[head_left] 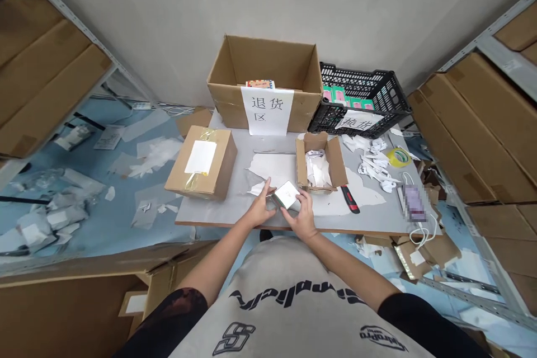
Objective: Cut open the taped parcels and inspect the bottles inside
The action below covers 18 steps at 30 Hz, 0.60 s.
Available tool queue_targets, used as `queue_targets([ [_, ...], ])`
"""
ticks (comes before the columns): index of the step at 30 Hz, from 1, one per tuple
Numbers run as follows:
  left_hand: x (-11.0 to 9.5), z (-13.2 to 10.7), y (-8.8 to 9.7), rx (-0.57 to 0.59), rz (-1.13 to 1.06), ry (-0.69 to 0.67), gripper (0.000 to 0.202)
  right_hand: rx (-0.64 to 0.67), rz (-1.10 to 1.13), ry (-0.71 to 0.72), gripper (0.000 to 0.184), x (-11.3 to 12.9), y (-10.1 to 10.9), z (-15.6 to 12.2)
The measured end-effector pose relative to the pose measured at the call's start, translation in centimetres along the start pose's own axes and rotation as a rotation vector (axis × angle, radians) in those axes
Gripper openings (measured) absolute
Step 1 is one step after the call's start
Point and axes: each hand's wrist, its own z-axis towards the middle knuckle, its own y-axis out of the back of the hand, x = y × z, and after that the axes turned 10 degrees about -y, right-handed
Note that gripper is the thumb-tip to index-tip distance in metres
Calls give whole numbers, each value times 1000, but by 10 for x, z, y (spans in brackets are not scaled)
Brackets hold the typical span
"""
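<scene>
Between my two hands is a small box [287, 194] with a white top and a darker, greenish side, held tilted over the table's front edge. My right hand [302, 215] grips its right corner between thumb and fingers. On the other side, my left hand [259, 210] closes on its left end; part of that contact is hard to see. Just beyond stands an open small carton [300, 165] with crumpled white paper [318, 168] inside. A red and black box cutter [349, 199] lies to the right of it. White sheet paper [274, 168] is spread on the tabletop.
A taped carton [226, 170] stands at the left. Behind are a large open carton [226, 103] with a paper sign and a black crate [390, 102] holding green-pink boxes. Paper scraps [375, 165], yellow tape [398, 157] and a phone [414, 203] lie right. Shelves flank both sides.
</scene>
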Motion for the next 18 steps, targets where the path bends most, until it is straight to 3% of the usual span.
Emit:
queue_targets([
  [4, 29, 20, 6, 164, 13, 74, 87, 64, -47, -75, 70, -8, -17, -11],
  [6, 37, 27, 6, 190, 74, 80, 76, 84, -71, -84, 73, -12, -24, -12],
  [11, 40, 14, 6, 129, 90, 50, 63, 143, -79, -22, 68, -12, -31, -3],
  [18, 35, -7, 16, -14, -62, 96, 51, 158, -3, 17, 68, 8, -17, 25],
])
